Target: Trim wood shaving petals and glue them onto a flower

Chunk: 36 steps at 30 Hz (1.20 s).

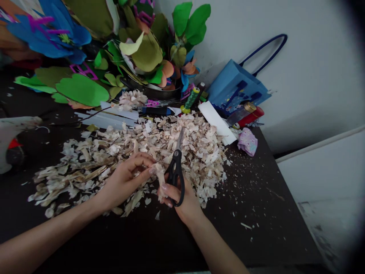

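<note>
Between both hands is a pale, crumpled, papery dried piece (160,179), like a husk or dried petal. My left hand (125,179) pinches its upper end between thumb and fingers. Below, my right hand (184,199) grips the lower end with thumb and fingertips, while black-handled scissors (177,154) hang on that same hand. Their blades look closed and point away over a wide heap of similar beige dried flakes (196,148). Longer brownish strips (88,175) lie in the heap's left part.
Behind the heap stand large blue, green and olive artificial flowers (145,51), with a green thread spool (191,98) beside them. A blue bag (236,85) leans by the wall. A white strip (218,123) and lilac crumpled cloth (247,141) lie right. A glue gun (14,133) rests left on the dark table (256,228).
</note>
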Motion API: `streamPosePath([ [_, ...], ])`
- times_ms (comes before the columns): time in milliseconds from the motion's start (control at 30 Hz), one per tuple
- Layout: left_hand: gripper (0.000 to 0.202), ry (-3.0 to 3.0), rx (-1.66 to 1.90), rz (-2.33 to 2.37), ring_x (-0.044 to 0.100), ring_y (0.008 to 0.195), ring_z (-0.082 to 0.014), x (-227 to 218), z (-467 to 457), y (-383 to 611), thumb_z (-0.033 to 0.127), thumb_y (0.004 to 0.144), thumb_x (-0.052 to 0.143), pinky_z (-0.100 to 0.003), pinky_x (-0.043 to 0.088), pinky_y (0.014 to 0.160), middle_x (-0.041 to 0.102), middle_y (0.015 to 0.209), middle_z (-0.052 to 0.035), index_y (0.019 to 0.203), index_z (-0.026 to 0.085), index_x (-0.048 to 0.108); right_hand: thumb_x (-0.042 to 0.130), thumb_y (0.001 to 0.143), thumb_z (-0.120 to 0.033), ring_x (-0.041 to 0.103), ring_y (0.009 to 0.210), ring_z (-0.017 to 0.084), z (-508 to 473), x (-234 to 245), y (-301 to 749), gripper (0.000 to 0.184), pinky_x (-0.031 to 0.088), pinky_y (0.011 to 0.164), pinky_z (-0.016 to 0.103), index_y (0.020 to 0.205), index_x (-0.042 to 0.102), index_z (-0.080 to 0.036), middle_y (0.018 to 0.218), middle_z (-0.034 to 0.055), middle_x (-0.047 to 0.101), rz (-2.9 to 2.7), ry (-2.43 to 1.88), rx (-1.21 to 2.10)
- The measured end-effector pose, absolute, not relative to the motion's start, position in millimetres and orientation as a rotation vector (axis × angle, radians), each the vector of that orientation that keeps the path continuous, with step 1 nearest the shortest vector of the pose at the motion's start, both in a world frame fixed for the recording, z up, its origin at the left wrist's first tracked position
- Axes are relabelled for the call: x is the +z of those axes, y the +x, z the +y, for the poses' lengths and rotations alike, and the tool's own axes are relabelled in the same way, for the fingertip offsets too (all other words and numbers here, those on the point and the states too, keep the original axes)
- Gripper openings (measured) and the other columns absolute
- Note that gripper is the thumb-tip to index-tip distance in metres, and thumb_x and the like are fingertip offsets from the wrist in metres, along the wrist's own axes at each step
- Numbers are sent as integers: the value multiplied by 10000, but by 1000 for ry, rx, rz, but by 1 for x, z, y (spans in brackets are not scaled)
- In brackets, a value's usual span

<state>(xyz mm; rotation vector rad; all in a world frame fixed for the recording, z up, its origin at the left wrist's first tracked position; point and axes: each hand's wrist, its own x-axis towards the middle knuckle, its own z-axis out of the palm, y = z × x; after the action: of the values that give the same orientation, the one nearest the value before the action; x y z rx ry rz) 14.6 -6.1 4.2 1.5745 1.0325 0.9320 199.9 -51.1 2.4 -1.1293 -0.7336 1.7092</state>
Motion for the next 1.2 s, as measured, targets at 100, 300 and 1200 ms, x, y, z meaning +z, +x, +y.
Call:
streamPosePath([
  [100,228,1523,947,1025,654,1083,-240,10,-5,15,418,927,633,-342,543,904,685,1151,-107,856,205,671,852,702,-416,549,453,111,-52,4,198,380,303,388,185,841,575,-197,593,-15,646,-795,-1104,1781],
  [300,313,1315,865,995,645,680,-164,26,2,10,510,865,688,-276,559,675,654,707,-9,793,207,657,721,784,-677,450,460,101,-54,7,207,510,334,451,227,895,559,-207,598,-35,551,-1067,-1070,1650],
  [1200,356,1034,750,976,677,1158,-285,17,8,-3,503,787,786,-450,496,1074,759,1185,-68,1052,268,748,736,766,-342,526,577,165,-67,52,270,307,367,547,258,878,472,-230,688,-30,559,-2148,-1802,879],
])
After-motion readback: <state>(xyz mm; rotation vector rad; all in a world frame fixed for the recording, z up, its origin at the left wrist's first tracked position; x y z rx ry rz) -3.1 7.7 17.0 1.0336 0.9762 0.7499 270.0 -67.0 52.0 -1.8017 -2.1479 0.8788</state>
